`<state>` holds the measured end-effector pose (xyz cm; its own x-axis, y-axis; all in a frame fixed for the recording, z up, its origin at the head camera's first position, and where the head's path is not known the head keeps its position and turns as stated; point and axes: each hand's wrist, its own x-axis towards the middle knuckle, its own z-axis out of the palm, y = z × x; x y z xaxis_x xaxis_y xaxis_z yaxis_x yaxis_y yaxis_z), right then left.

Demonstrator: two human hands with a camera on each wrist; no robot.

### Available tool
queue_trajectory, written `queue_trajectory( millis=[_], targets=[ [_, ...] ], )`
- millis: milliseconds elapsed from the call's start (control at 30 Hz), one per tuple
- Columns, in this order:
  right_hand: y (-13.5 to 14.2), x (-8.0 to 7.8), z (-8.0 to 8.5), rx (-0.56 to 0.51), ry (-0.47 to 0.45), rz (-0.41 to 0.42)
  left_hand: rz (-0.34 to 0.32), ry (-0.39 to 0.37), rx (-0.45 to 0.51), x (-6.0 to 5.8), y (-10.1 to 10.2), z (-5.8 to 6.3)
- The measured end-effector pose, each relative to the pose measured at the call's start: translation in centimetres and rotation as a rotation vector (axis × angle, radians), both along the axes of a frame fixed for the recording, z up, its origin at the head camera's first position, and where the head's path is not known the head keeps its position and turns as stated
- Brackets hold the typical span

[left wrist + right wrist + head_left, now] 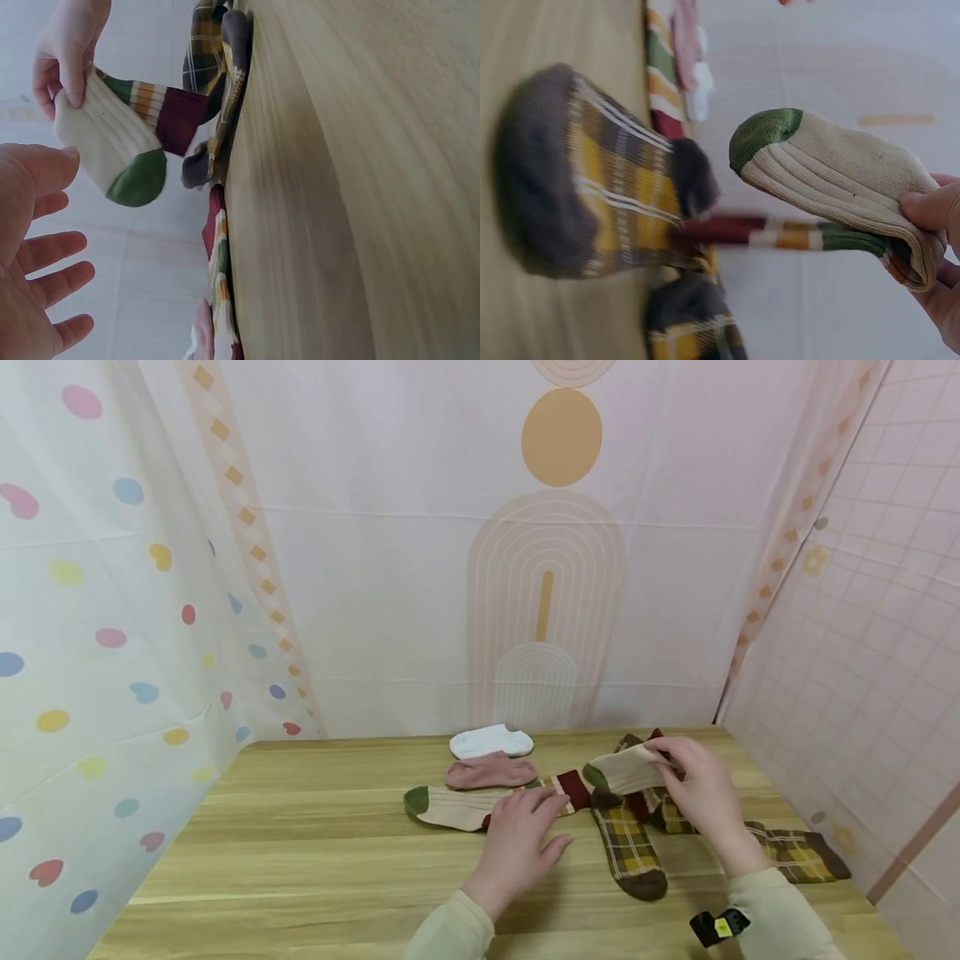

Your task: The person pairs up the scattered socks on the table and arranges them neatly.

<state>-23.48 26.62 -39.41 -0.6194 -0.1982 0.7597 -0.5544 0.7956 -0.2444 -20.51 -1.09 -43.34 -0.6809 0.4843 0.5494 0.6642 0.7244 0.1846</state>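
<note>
My right hand (699,785) pinches a cream sock (832,161) with a green toe between thumb and fingers. The sock is lifted and folded over, its striped cuff (178,120) hanging down toward the plaid socks. My left hand (519,839) has its fingers spread and holds nothing; in the left wrist view its thumb (52,166) is near the lifted sock. In the head view that hand overlaps a matching cream sock (453,807), which lies flat with its green end to the left. Below the lifted sock lies a brown-and-yellow plaid sock (628,843).
Behind the flat cream sock lie a pink sock (491,772) and a white sock (487,742). Another plaid sock (802,853) stretches to the right, partly behind my right forearm. The wooden table (300,860) is enclosed by patterned curtains (375,610) at the back and sides.
</note>
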Motion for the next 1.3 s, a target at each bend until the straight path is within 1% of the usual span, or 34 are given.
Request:
queue_trajectory(
  millis=[167, 333, 400, 533, 633, 767, 833, 933, 1000, 1100, 1300],
  targets=[
    [-1.0, 0.4, -1.3, 0.055, -0.002, 0.049, 0.001, -0.005, 0.010, -0.2, -0.3, -0.2],
    [-1.6, 0.8, -2.5, 0.119, -0.007, 0.163, 0.012, -0.022, 0.004, -0.5, -0.3, -0.5],
    [-1.7, 1.1, -3.0, 0.142, -0.027, 0.213, 0.016, -0.034, -0.001, -0.7, -0.3, -0.6],
    [-1.5, 1.5, -3.8, 0.181, -0.073, 0.283, 0.011, -0.049, -0.007, -1.0, -0.2, -0.8],
    [-1.0, 1.8, -4.1, 0.199, -0.125, 0.333, 0.009, -0.063, -0.015, -1.1, -0.2, -1.0],
    [-0.4, 2.2, -4.4, 0.230, -0.223, 0.419, 0.011, -0.088, -0.028, -1.1, -0.2, -1.1],
    [0.0, 2.4, -4.5, 0.250, -0.251, 0.458, 0.012, -0.095, -0.034, -1.1, -0.2, -1.2],
    [0.4, 2.7, -4.7, 0.270, -0.265, 0.513, 0.013, -0.099, -0.041, -1.2, -0.2, -1.3],
    [0.7, 2.8, -4.7, 0.278, -0.258, 0.546, 0.015, -0.097, -0.047, -1.2, -0.2, -1.4],
    [0.9, 3.0, -4.6, 0.272, -0.274, 0.575, 0.014, -0.094, -0.049, -1.2, -0.2, -1.5],
    [1.4, 3.0, -4.1, 0.220, -0.339, 0.529, -0.001, -0.100, -0.033, -1.3, -0.2, -1.5]
  ],
)
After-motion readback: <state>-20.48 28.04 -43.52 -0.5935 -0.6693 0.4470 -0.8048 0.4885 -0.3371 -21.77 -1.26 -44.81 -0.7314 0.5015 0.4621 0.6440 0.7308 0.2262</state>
